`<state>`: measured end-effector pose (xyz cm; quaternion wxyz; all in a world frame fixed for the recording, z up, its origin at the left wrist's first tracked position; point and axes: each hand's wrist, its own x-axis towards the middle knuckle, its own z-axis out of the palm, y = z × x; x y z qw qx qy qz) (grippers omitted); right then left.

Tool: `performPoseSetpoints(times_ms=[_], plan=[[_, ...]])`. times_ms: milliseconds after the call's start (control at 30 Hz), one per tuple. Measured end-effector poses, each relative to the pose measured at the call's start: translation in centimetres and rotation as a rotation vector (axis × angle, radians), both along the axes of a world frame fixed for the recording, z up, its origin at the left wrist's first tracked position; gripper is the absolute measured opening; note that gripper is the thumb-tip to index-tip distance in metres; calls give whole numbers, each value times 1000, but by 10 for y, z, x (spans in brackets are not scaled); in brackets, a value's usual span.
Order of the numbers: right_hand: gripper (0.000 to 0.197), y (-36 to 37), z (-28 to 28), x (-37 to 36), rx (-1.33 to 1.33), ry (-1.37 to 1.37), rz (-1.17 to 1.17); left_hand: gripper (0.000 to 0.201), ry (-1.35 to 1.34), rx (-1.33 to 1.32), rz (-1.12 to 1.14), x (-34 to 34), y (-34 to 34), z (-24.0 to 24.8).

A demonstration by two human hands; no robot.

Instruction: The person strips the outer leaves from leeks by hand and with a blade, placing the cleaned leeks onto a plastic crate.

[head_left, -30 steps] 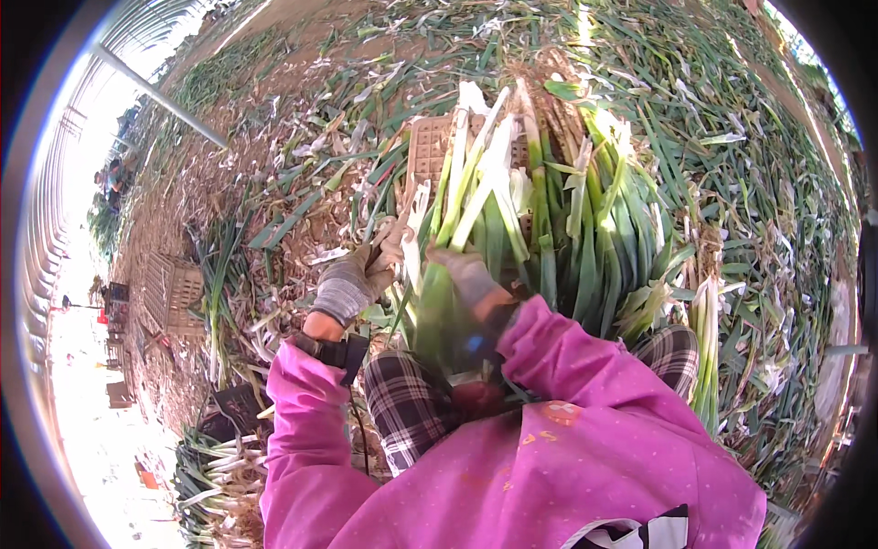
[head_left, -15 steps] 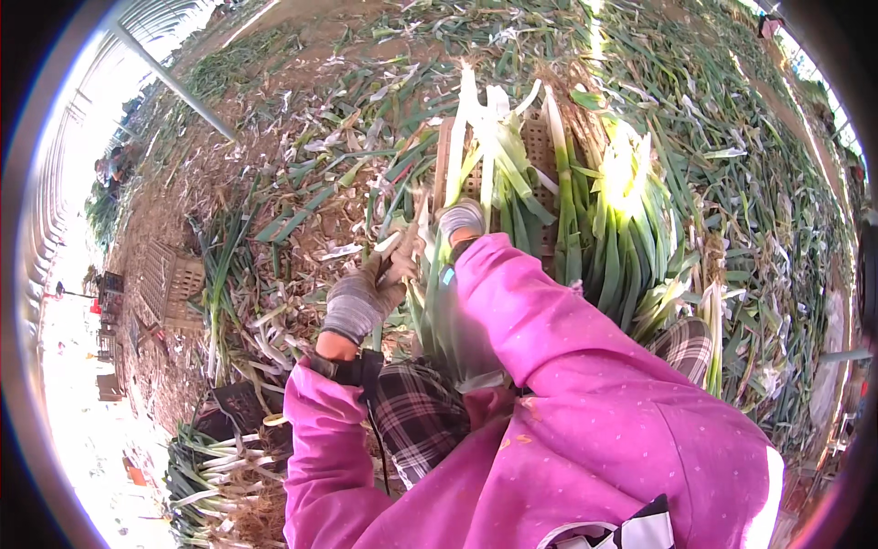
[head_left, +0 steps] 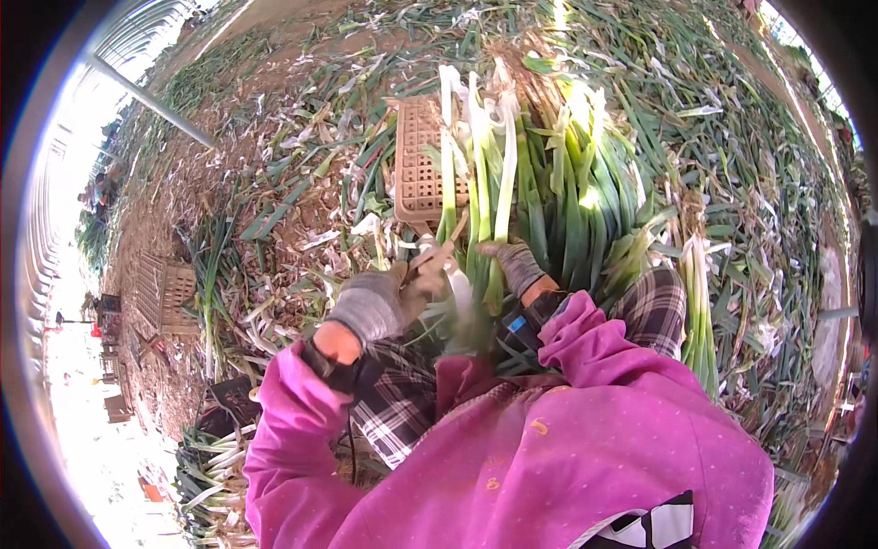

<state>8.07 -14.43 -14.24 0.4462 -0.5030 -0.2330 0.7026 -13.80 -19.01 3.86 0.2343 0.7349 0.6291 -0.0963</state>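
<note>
A: Where are the leek stalks [head_left: 507, 169] lying?

B: They are stretching down the upper middle of the frame, white ends pointing up and green parts running toward the centre. A thicker leek bundle [head_left: 590, 197] is lying just to their right, and a tan crate [head_left: 416, 169] is showing at their left

A: And the right hand?

B: The gloved right hand [head_left: 516, 263] is sitting just right of the frame's centre, a finger lying across the green part of the stalks. Some of the grip is hiding from view, so I cannot tell whether it is closing around them

A: What about the left?

B: The gloved left hand [head_left: 375, 304] is hovering left of centre, fingers bending toward a pale stalk [head_left: 460, 291]. That spot is blurring, so I cannot tell whether it is pinching the stalk or only staying beside it

A: How would they be handling?

B: Lightly one by one, I'm judging, but growing heavier in a bunch. The white shafts are looking stiff and smooth, probably slippering through gloves when damp; the leaves are seeming softer and likelier to be tearing. I'd be holding them where white is turning green, wrapping rather than squeezing
</note>
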Motion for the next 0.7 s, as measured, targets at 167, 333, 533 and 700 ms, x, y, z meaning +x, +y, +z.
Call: performPoseSetpoints(times_ms=[167, 333, 533, 700], plan=[[27, -12, 1, 7, 37, -72, -6, 42, -155, -4, -47, 16, 30, -19], [28, -16, 2, 10, 4, -28, 11, 57, 56, 72, -59, 33, 63, -14], [27, -18, -1, 11, 78, 14, 43, 63, 182, -2, 71, 31, 126, -37], [29, -17, -5, 18, 113, -70, 47, 66, 152, 130, 29, 32, 168, -41]])
